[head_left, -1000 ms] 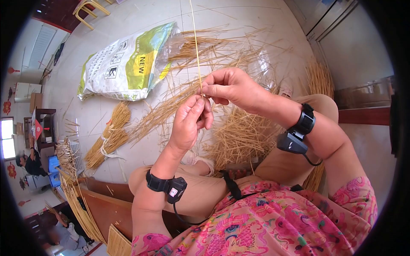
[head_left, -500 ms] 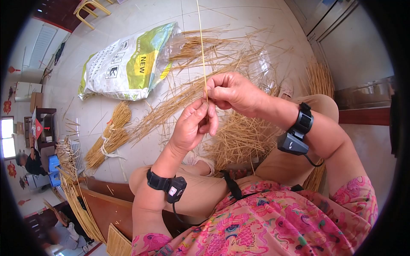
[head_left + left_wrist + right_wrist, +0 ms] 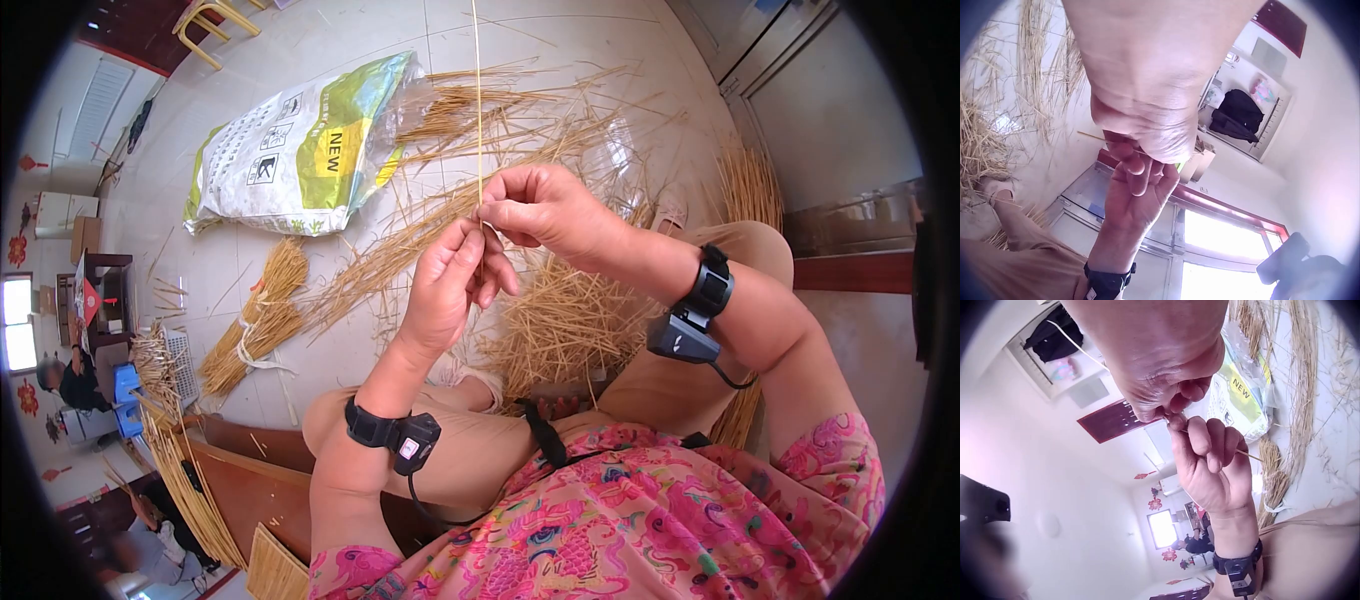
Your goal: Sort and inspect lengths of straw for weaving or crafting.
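Together, both hands met above the lap, holding one long straw (image 3: 477,100) that rose straight toward the far floor. There the right hand (image 3: 548,208) pinched it between thumb and curled fingers, while the left hand (image 3: 446,290), just below and touching, curled its fingertips round the lower end. Loose stalks (image 3: 570,320) lay beneath, with a printed bag (image 3: 300,150) at far left.
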Demonstrator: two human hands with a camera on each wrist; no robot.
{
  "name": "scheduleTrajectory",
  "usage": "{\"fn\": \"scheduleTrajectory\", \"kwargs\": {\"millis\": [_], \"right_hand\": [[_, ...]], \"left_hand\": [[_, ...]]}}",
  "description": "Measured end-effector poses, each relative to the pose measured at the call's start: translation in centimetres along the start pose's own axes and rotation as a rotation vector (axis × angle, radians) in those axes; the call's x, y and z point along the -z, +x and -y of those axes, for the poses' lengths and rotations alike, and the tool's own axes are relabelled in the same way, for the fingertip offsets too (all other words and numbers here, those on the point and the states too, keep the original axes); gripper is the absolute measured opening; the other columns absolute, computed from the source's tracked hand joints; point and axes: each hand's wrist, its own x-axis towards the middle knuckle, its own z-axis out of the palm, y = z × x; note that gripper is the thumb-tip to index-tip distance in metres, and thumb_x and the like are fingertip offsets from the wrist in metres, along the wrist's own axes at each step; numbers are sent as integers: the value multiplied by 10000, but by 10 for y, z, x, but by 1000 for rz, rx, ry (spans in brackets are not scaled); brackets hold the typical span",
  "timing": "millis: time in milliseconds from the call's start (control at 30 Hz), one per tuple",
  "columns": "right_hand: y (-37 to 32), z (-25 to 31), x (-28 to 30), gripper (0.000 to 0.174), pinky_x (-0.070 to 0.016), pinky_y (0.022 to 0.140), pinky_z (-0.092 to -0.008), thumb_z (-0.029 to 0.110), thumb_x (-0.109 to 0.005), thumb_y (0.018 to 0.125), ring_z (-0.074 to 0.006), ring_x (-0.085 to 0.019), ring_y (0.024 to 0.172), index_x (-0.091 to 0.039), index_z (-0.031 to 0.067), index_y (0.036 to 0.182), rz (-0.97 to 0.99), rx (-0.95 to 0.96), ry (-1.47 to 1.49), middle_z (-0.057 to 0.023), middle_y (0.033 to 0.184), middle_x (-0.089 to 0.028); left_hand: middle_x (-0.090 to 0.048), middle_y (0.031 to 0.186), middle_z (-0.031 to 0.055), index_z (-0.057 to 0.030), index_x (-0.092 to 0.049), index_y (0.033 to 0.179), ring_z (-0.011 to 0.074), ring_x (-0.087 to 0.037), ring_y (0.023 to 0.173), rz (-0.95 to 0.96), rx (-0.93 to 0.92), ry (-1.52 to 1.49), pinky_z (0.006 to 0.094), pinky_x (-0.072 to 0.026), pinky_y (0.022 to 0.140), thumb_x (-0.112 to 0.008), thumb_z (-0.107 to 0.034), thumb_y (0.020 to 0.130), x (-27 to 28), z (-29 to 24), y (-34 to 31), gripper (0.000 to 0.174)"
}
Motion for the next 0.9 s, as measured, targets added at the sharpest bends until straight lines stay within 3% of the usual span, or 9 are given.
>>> {"fn": "scheduleTrajectory", "kwargs": {"millis": [167, 367, 900], "right_hand": [[0, 0, -1, 156, -341, 463, -174, 178, -622, 872, -22, -428, 523, -597, 46, 793, -29, 21, -102, 38, 617, -525], [0, 2, -1, 166, -340, 455, -170, 189, -610, 880, -24, -433, 516, -598, 46, 798, -20, -6, -109, 36, 609, -521], [0, 1, -2, 114, -377, 491, -173, 140, -579, 860, -20, -458, 543, -591, 40, 807, -52, 8, -153, 37, 617, -527]], "left_hand": [[-639, 732, 112, -41, -480, 912, 54, -490, 536, 69, -98, 243, 168, -391, 486, -320, -239, 1003, 8, 2, 1, 270], [-637, 728, 171, -63, -414, 880, 98, -502, 504, 58, -102, 250, 198, -432, 492, -285, -292, 1004, 6, 2, -2, 290], [-643, 767, 188, -50, -409, 893, 107, -517, 525, 74, -110, 285, 213, -452, 509, -261, -280, 1007, 3, 5, -1, 297]]}}
